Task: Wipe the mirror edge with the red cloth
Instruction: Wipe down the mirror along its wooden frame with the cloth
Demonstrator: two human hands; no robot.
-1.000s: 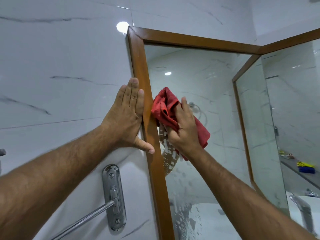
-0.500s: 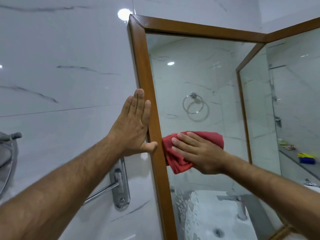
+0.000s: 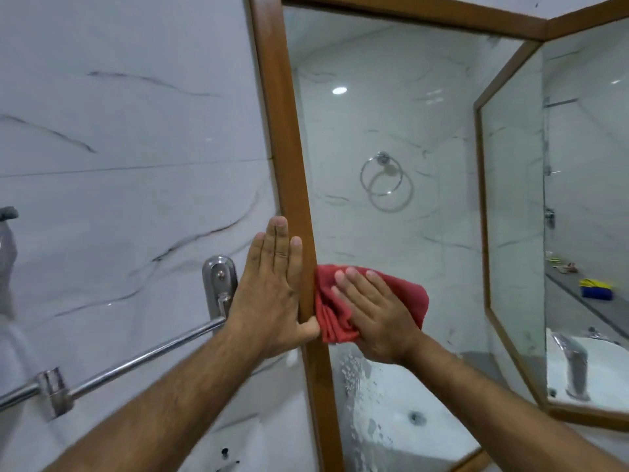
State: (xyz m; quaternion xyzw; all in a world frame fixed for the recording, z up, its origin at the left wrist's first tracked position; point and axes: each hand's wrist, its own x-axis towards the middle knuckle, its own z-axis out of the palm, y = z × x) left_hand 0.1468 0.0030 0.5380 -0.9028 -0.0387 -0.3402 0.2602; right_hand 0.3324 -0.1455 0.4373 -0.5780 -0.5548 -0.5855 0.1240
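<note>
A mirror [image 3: 391, 124] in a brown wooden frame [image 3: 282, 131] hangs on the marble wall. My right hand [image 3: 377, 311] lies flat with spread fingers on the red cloth [image 3: 332, 311], pressing it to the glass right beside the frame's left upright. My left hand [image 3: 272, 291] is flat against the wall and the outer side of that upright, fingers together and pointing up, thumb hooked across the frame's front next to the cloth. Below the cloth the glass carries white soapy spatter [image 3: 357, 376].
A chrome towel rail [image 3: 136, 359] with its wall bracket [image 3: 219, 284] runs along the wall at lower left. A second framed mirror [image 3: 578, 199] meets the first at the corner on the right. It reflects a basin with a tap [image 3: 575, 366].
My right hand has slid the cloth down the glass along the frame, from a raised position to level with my left thumb. The view has tilted downward.
</note>
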